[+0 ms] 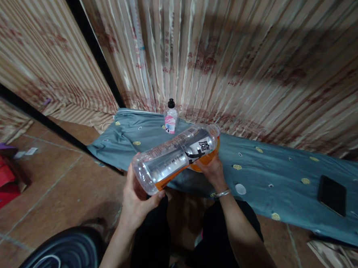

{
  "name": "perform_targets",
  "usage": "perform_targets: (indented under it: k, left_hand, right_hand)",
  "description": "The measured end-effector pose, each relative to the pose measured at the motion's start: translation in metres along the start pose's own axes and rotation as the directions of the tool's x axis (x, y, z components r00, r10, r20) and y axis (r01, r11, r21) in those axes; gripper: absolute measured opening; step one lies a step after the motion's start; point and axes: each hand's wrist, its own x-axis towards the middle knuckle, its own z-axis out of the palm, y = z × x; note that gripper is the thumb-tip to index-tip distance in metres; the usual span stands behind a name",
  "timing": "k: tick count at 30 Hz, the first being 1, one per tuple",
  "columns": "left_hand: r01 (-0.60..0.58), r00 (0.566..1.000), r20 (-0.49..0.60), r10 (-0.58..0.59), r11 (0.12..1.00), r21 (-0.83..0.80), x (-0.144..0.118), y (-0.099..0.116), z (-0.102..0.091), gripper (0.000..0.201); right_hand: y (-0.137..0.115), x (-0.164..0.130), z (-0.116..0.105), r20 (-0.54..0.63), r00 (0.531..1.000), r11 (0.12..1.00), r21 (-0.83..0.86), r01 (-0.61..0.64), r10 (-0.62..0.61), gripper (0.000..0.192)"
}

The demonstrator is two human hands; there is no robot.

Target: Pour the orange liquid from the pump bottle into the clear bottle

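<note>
A large clear plastic bottle with a silver and orange label lies tilted across both my hands, above the cloth-covered ledge. My left hand is wrapped round its base end, thumb along the underside. Near the neck end, my right hand grips the bottle from below, its fingers partly hidden behind the label; a silver bracelet circles that wrist. Behind the bottle, a small clear bottle with a black cap and pink label stands upright on the cloth. A white round disc rests just right of my right wrist.
A teal cloth with yellow patterns covers the long narrow surface. A dark phone-like slab lies at its right. Black poles cross the left, before a striped curtain. A red box and a dark round stool-like object stand left.
</note>
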Motion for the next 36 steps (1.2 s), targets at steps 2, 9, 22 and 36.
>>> perform_targets:
  k: [2, 9, 22, 36]
  left_hand:
    - [-0.019, 1.0, -0.009, 0.019, 1.0, -0.02, -0.001, -0.007, -0.001, 0.099]
    - [-0.045, 0.999, -0.005, 0.045, 0.999, -0.024, 0.0, -0.017, -0.005, 0.094]
    - [0.021, 0.998, 0.067, -0.021, 1.0, 0.014, 0.004, 0.006, -0.004, 0.089]
    - [0.101, 0.995, 0.006, -0.1, 0.991, -0.087, -0.007, 0.01, 0.009, 0.09]
  right_hand:
    - [-0.001, -0.001, -0.001, 0.014, 1.0, 1.0, 0.01, 0.009, -0.009, 0.087]
    - [-0.001, 0.0, -0.005, 0.054, 0.998, 0.997, 0.071, 0.033, -0.036, 0.09]
    - [0.003, 0.001, -0.006, 0.046, 0.993, 0.994, 0.04, 0.106, -0.107, 0.084]
    - [-0.003, 0.0, -0.008, 0.075, 0.994, 0.996, 0.05, 0.08, -0.084, 0.089]
